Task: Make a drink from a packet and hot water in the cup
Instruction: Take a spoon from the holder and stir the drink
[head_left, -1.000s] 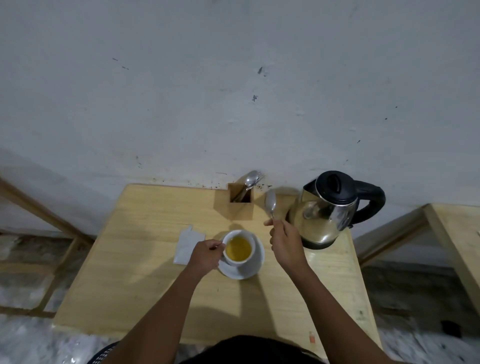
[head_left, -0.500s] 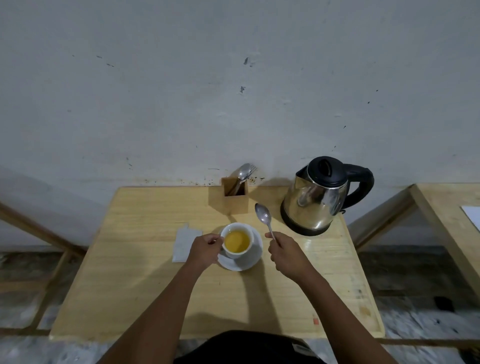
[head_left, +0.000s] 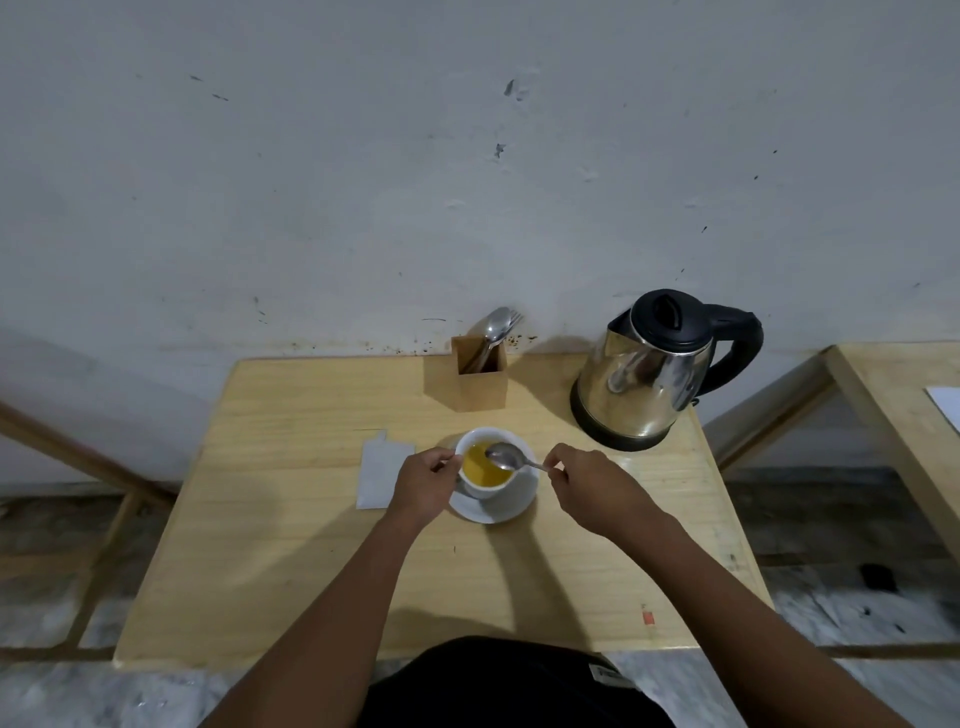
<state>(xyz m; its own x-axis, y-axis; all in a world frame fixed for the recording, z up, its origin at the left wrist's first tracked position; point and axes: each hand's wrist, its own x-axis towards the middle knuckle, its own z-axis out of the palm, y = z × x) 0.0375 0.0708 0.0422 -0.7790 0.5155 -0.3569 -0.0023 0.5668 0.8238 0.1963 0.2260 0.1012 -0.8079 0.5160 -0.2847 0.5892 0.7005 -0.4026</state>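
Observation:
A white cup (head_left: 480, 488) full of yellow liquid stands on a white saucer (head_left: 511, 506) in the middle of the wooden table (head_left: 291, 545). My left hand (head_left: 422, 483) grips the cup at its left side. My right hand (head_left: 587, 480) pinches the handle of a metal spoon (head_left: 506, 457), whose bowl hovers over the cup's right rim. A torn white packet (head_left: 382, 475) lies flat just left of the cup. The steel kettle (head_left: 649, 371) with black lid and handle stands at the back right.
A wooden holder (head_left: 479, 379) with cutlery stands at the back against the wall. A second wooden table (head_left: 898, 415) with a white sheet on it lies to the right, across a gap.
My right hand has swung the spoon from upright near the kettle down and left, so its bowl now sits over the cup. My left hand stays on the cup.

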